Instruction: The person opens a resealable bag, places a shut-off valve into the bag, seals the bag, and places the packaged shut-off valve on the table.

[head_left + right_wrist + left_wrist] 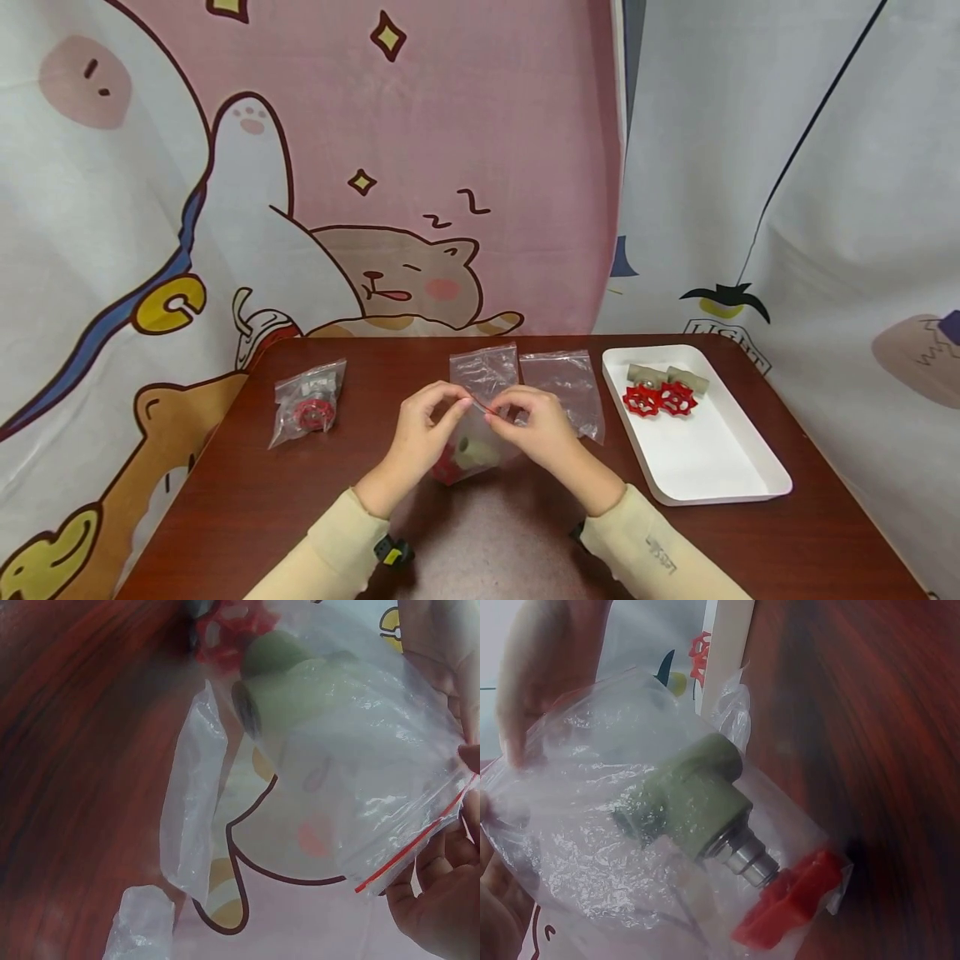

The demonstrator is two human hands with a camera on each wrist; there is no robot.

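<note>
Between both hands hangs a clear zip-lock bag [375,787] with a red zip strip [412,847] along its top. My left hand [420,429] pinches the strip between thumb and fingers, and my right hand [543,429] pinches it a little to the right. The bag holds a green pipe valve [697,795] with a metal stem [746,855] and a red handwheel [791,900]. In the head view the bagged valve hangs low, just above the table and partly behind the left hand.
Flat clear bags [483,367] [566,383] lie behind the hands. Another bagged valve with a red wheel [311,408] is on the left of the brown table [247,517]. At right, a white tray [720,458] holds two valves with red handwheels [678,398].
</note>
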